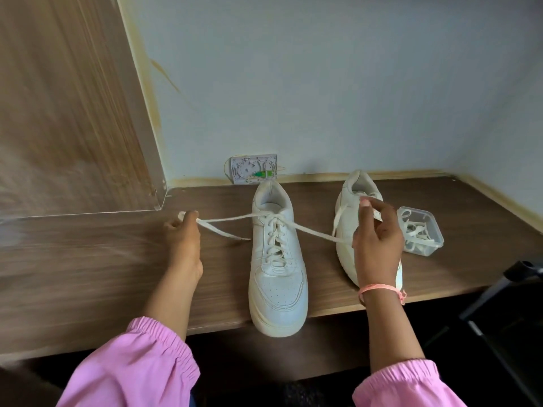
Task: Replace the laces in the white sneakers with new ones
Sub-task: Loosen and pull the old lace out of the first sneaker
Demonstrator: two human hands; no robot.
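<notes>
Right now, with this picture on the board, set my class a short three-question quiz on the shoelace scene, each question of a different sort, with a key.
1. True or false: the left hand and the right hand each pull an end of the lace of the laced sneaker.
2. Where do the spare laces lie? A) clear plastic container B) inside the second sneaker C) on the floor
3. Fill in: the laced sneaker's toe overhangs the wooden table's ____ edge.

Key: 1 true; 2 A; 3 front
</notes>
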